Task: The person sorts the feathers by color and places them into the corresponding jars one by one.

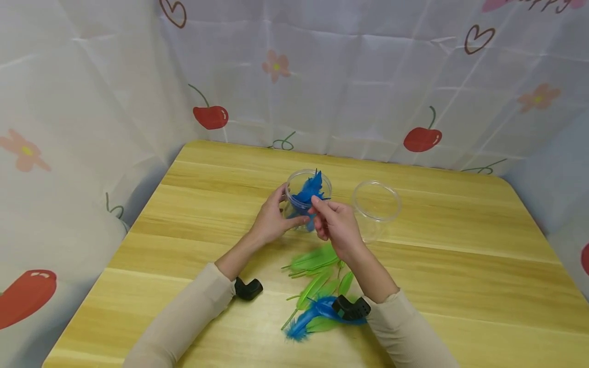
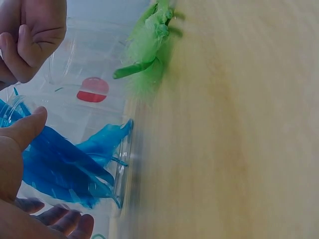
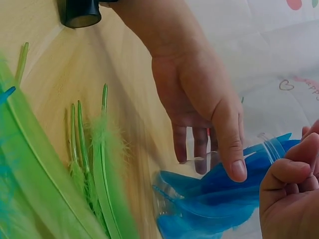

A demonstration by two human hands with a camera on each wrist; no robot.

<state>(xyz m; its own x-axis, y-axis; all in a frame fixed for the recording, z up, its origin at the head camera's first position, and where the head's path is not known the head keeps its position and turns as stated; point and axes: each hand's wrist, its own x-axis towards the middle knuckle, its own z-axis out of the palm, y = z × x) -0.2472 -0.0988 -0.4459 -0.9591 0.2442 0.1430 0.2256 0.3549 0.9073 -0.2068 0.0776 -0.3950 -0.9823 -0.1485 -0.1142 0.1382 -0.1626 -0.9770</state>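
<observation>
Clear plastic jar point(image 1: 301, 205) stands upright on the wood-look table point(image 1: 460, 230), mid-table, open at the top, w/ blue feathers point(image 1: 309, 190) in it; some reach down to the base, a few tips poke up past the rim.

L hand point(image 1: 272, 220) grips the jar from its L side: thumb on the near wall, other fingers bent round the far side, partly hidden in the head view. R hand point(image 1: 339, 228) is at the rim, R side: fingers curled in, thumb & forefinger together, appears to pinch at the top of the blue feathers; exact contact hard to see.

Just R of the jar, beyond the R hand: 2nd clear container point(image 1: 377, 220), round rim up.

Nearer the person, b/w the forearms: green feathers point(image 1: 317, 260) in a loose pile, quills mostly pointing L; loose blue plumes point(image 1: 303, 324) at its near end, partly under the R wrist cam point(image 1: 350, 308) as seen from the head view. L wrist cam point(image 1: 248, 290) also black. Sleeves point(image 1: 188, 317) beige.

Behind & at the sides: whitish cloth point(image 1: 345, 76) w/ red cherries point(image 1: 210, 117), pinkish flowers point(image 1: 276, 66), brown heart outlines point(image 1: 478, 39).
</observation>
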